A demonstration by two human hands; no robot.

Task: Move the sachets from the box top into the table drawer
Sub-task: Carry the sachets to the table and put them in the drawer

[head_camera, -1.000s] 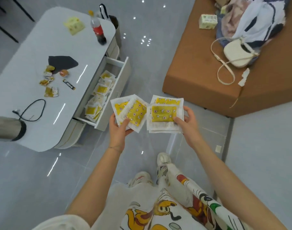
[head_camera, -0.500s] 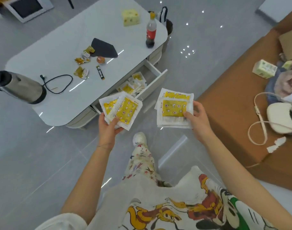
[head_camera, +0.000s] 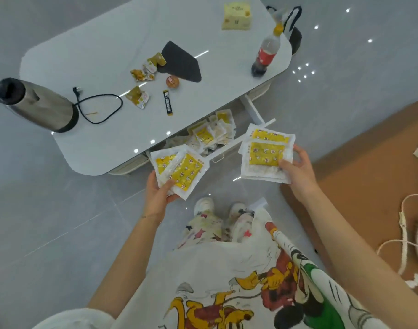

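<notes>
My left hand (head_camera: 159,197) grips a fanned bunch of white sachets with yellow star-printed panels (head_camera: 183,170), held just in front of the table's near edge. In my right hand (head_camera: 298,173) is a second stack of the same sachets (head_camera: 266,154), level with the open drawer (head_camera: 253,110) and to its right. The drawer sticks out from under the white table top (head_camera: 103,58) and holds a loose heap of several sachets (head_camera: 211,135). Both hands hover above the floor, short of the drawer.
On the table lie a steel kettle (head_camera: 40,106) with its black cord (head_camera: 101,108), snack wrappers (head_camera: 143,70), a dark mat (head_camera: 181,61), a cola bottle (head_camera: 266,54) and a yellow pack (head_camera: 236,16). An orange-brown sofa (head_camera: 360,176) with a white bag strap (head_camera: 402,222) stands at right. My feet (head_camera: 221,206) are on the grey floor.
The view has swung toward the table, so the drawer and table now lie straight ahead. Both hands, still holding their sachets, have come closer to the open drawer.
</notes>
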